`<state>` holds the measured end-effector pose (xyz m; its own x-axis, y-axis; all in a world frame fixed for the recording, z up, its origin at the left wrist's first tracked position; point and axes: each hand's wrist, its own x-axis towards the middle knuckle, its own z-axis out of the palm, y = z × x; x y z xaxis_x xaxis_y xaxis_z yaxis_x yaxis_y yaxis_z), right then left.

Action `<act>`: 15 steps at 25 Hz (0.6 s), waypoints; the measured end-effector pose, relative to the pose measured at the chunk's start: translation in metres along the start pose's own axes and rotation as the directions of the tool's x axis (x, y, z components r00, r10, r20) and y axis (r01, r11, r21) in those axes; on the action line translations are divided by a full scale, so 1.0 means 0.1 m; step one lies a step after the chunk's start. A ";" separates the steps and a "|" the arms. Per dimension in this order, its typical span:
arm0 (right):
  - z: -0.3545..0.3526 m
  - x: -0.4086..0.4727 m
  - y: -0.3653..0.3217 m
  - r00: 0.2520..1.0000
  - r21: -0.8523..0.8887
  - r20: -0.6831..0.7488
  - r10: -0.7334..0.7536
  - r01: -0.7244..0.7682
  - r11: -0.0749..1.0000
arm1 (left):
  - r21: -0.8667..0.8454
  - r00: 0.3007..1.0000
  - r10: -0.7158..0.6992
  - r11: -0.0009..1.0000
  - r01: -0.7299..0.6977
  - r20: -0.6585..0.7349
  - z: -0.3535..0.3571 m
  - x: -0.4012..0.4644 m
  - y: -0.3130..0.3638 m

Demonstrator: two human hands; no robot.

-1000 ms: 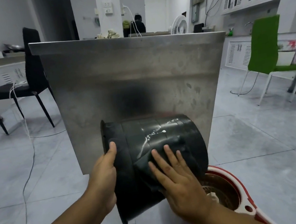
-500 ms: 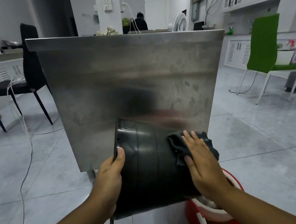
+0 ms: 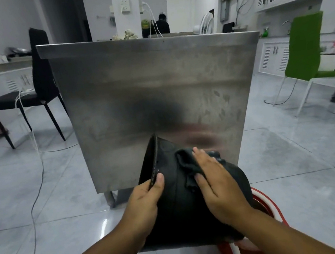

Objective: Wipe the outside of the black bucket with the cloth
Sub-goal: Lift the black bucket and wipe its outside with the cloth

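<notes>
I hold a black bucket point(image 3: 179, 212) on its side in front of me, its open mouth turned left and its smooth, matte plastic wall facing up. My left hand point(image 3: 145, 204) has its grip closed on the thin rim, thumb pressed on the outside, the other fingers hidden inside. My right hand point(image 3: 219, 186) lies flat, fingers spread and pressed down on a dark, crumpled cloth point(image 3: 187, 163) bunched against the bucket's curved upper side. Just behind the bucket stands a tall steel panel point(image 3: 156, 89), dull, brushed and smudged, with a folded lip along its top edge. Below my right wrist, a round red and white tub point(image 3: 270, 209) shows on the glossy grey tiled floor point(image 3: 55, 209). A black chair point(image 3: 42, 80) stands far left, a green chair point(image 3: 301, 52) far right.
</notes>
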<state>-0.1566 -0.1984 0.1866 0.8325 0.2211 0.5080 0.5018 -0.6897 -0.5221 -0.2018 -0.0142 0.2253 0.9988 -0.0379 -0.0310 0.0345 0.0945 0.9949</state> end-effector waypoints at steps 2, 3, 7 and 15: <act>-0.08 0.06 0.22 0.980 0.032 -0.044 0.193 -0.191 0.981 | 0.005 0.999 0.009 1.000 -0.009 -0.044 -0.03 0.01 0.05; -0.09 0.05 0.31 0.966 0.026 -0.053 0.252 -0.251 0.968 | 0.003 0.996 0.004 1.000 -0.004 -0.085 -0.06 0.02 0.06; 0.01 -0.16 0.40 0.980 -0.051 -0.026 0.197 -0.198 0.979 | -0.029 0.982 -0.048 0.999 0.044 -0.183 -0.21 0.11 0.09; 0.27 -0.31 -0.06 0.983 -0.143 0.137 -0.125 0.145 0.979 | -0.006 0.974 -0.119 0.993 0.120 -0.191 -0.21 0.12 0.01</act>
<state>-0.1789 -0.1828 0.1559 0.7873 0.3985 0.4705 0.5784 -0.7416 -0.3397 -0.1891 0.0064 0.2237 0.9757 0.1419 -0.1667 0.1541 0.0955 0.9834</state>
